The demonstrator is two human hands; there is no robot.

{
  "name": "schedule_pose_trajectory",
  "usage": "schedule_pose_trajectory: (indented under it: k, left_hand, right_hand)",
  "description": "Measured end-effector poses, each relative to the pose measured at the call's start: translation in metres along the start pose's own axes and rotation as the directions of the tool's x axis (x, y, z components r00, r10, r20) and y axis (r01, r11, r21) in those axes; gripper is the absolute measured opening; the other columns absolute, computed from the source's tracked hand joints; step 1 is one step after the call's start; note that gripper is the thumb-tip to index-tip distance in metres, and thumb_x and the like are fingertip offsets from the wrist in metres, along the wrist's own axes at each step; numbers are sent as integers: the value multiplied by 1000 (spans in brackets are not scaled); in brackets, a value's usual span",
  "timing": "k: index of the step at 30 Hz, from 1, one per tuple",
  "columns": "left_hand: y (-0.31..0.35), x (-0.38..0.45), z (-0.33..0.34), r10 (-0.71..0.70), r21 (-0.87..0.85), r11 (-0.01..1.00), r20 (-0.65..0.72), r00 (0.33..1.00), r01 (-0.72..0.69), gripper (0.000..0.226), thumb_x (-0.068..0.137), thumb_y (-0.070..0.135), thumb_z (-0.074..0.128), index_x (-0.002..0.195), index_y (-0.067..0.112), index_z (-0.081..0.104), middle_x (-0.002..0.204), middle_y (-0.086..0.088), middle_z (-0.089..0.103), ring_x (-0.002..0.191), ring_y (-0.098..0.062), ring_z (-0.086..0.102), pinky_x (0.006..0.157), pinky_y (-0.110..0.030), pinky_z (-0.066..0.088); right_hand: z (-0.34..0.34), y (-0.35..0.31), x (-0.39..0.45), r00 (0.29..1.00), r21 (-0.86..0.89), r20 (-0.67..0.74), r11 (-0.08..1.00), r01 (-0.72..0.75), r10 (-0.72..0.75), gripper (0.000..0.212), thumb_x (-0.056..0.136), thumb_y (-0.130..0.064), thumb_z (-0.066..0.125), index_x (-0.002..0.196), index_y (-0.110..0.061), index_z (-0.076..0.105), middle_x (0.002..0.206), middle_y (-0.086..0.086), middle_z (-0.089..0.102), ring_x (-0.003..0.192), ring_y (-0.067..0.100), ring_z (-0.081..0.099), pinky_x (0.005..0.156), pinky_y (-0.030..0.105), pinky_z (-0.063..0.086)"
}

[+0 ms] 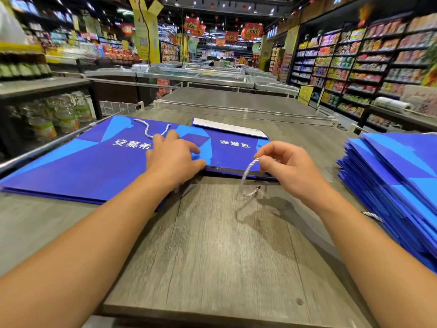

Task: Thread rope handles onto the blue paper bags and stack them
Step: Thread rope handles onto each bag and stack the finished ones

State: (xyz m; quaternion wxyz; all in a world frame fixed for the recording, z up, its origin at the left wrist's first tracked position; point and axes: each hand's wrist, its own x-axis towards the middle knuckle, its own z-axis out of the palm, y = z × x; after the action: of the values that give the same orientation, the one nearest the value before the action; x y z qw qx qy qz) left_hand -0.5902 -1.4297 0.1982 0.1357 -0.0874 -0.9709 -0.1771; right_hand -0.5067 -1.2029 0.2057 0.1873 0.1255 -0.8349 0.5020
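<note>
White twisted rope handle is dangling from pinching right hand while flat left hand is pressing blue paper bag; frayed tip risks missing hole.

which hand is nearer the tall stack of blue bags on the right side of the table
Right. The right hand, pinching a white rope, sits just left of the stack of blue bags. The left hand presses a flat bag farther left.

Blue two-tone bags with white lettering; white-flecked rope; grey woodgrain table.
</note>
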Motion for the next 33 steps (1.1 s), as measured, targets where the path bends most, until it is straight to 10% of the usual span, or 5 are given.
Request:
schedule_pose_trajectory:
  k: [4, 8, 15, 29, 33]
  left_hand:
    - [19, -13, -5, 312, -276, 908, -54, 949, -314, 32, 79, 31, 71, 110, 39, 71, 119, 9, 57, 120, -17, 45, 103, -34, 38]
    - [38, -32, -2, 419, -708, 679, 158, 894, -193, 15, 76, 33, 67, 86, 29, 77, 90, 2, 73, 93, -21, 64, 89, -37, 48]
    - [37, -33, 4, 464, -702, 673, 156, 872, -232, 9, 83, 20, 76, 91, 17, 75, 67, 10, 56, 60, -9, 44, 61, -20, 38]
    - [42, -27, 21, 363, -634, 732, 50, 931, -251, 11, 82, 23, 77, 76, 26, 69, 61, 10, 58, 53, -1, 46, 61, -24, 39]
    - [45, -32, 11, 310, -804, 586, 112, 944, -97, 17, 89, 12, 67, 73, 13, 65, 59, 9, 61, 57, -8, 52, 59, -18, 44]
  right_hand:
    - [0, -2, 0, 999, 84, -40, 996, 15, -12, 19, 88, 3, 65, 83, -14, 69, 66, -6, 67, 65, 7, 64, 68, 19, 49]
    - [2, -2, 2, 987, 102, -160, 994, 48, -31, 22, 86, 5, 66, 79, -16, 69, 65, -7, 69, 64, 7, 65, 69, 20, 52]
    - [-3, 1, 4, 954, 108, -301, 993, 47, -12, 18, 88, 1, 65, 82, -15, 69, 67, -1, 69, 64, 9, 66, 67, 20, 51]
    - [3, -1, 3, 975, 116, -216, 991, 67, -41, 18, 88, 2, 65, 83, -15, 69, 66, -1, 70, 66, 12, 68, 70, 23, 55]
    - [0, 7, 4, 965, 15, -263, 1000, -5, 9, 16, 88, -5, 68, 91, -20, 71, 83, -6, 73, 78, 6, 69, 72, 19, 51]
